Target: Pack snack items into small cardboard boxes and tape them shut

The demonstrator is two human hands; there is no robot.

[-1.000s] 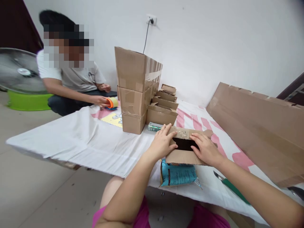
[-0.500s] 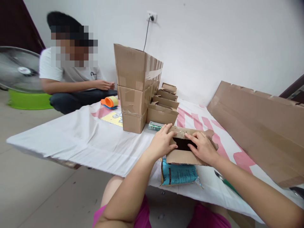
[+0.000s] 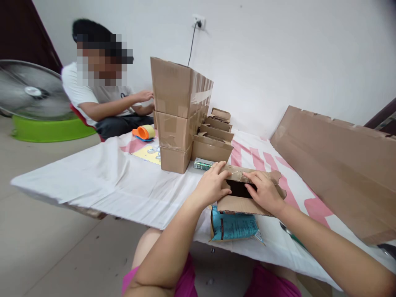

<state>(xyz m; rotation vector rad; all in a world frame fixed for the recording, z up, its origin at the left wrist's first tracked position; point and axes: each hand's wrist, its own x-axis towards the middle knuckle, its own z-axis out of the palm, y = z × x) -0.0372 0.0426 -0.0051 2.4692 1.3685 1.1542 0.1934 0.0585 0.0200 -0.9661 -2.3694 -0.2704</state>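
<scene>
A small cardboard box [image 3: 236, 203] with its top flaps open sits in front of me, its inside dark. My left hand [image 3: 213, 181] is closed over the box's left end, thumb at the opening and fingers on the far edge. At the right end my right hand [image 3: 265, 192] grips the box, its thumb and fingertips by the opening and far flap. A blue printed packet [image 3: 235, 227] lies against the near side of the box. Beyond my left hand is a small shiny green-and-white carton [image 3: 202, 164].
Taped cardboard boxes [image 3: 173, 132] stand stacked beyond my left hand, with several open boxes [image 3: 212, 149] beside them. A large cardboard panel [image 3: 334, 165] leans at right. A green-handled tool [image 3: 297, 237] is partly under my right forearm. A co-worker [image 3: 105, 99] sits at left near an orange tape dispenser [image 3: 142, 132].
The co-worker has leaned right and raised a hand to the stacked boxes. My hands stay on the small box, the right fingers shifting only slightly.
</scene>
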